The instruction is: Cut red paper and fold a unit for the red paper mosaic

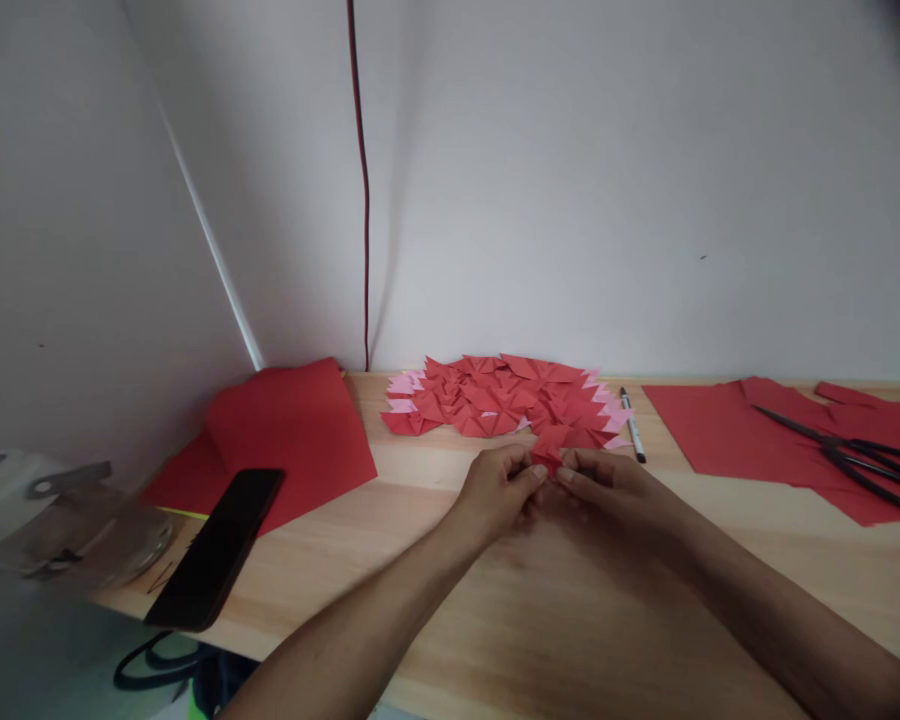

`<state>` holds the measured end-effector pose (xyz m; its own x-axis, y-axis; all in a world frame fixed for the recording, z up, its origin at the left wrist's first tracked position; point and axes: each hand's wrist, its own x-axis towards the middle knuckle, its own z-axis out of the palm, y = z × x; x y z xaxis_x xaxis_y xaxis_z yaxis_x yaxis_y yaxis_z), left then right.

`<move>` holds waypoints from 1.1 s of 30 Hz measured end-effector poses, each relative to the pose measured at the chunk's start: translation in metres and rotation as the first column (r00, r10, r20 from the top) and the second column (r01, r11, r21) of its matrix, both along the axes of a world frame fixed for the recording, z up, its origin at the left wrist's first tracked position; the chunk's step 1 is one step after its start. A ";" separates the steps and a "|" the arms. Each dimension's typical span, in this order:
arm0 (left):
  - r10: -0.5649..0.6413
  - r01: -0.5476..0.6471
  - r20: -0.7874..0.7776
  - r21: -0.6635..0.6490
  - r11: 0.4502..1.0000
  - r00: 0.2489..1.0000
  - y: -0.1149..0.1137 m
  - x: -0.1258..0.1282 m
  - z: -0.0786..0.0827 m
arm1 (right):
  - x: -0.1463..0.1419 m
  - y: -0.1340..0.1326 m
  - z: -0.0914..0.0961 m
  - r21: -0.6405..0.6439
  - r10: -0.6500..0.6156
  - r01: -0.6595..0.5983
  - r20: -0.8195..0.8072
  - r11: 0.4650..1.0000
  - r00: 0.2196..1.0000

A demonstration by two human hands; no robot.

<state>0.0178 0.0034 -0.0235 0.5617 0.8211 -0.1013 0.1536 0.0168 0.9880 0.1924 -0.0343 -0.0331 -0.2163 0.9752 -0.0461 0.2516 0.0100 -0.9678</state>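
Observation:
My left hand [499, 490] and my right hand [607, 485] meet at the middle of the wooden table [540, 600], fingers pinched together on a small folded red paper piece [546, 459]. Just beyond them lies a pile of several folded red and pink paper pieces [506, 397]. Both thumbs and forefingers press on the piece, which is mostly hidden by the fingers.
A black pen [632, 425] lies right of the pile. Red paper sheets [765, 430] with black scissors [855, 455] are at the right. At the left lie another red sheet [292, 430], a black phone [217, 545] and a tape dispenser [60, 520]. A red cable [360, 180] runs down the wall.

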 end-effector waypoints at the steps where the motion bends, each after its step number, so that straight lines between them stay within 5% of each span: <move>1: 0.023 -0.023 -0.008 0.040 0.999 1.000 0.000 0.000 0.000 | -0.001 0.000 0.001 0.013 -0.031 0.030 0.043 0.999 0.999; 5: 0.121 -0.126 0.037 0.186 0.974 0.992 -0.001 0.002 -0.001 | -0.007 -0.004 0.004 0.125 -0.151 0.127 0.200 0.984 0.968; 12: 0.110 -0.085 0.205 -0.127 0.988 0.973 -0.002 0.002 -0.003 | -0.010 -0.003 0.006 0.136 -0.089 0.069 0.152 0.988 0.984; 17: 0.061 -0.032 0.178 -0.161 0.986 0.982 0.002 0.000 -0.003 | -0.008 -0.002 0.005 0.125 -0.049 0.034 0.117 0.992 0.992; 23: 0.025 -0.023 -0.024 0.086 0.996 0.999 0.002 -0.002 -0.001 | -0.010 -0.005 0.004 0.163 -0.133 0.099 0.213 0.982 0.968; 28: 0.022 -0.023 -0.075 -0.017 1.000 0.997 0.003 -0.001 0.002 | -0.007 -0.004 0.002 0.131 -0.064 0.044 0.149 0.990 0.987; 33: 0.130 -0.064 -0.161 0.362 0.930 0.978 -0.001 -0.003 0.006 | -0.006 -0.003 -0.001 0.100 -0.075 0.057 0.182 0.993 0.980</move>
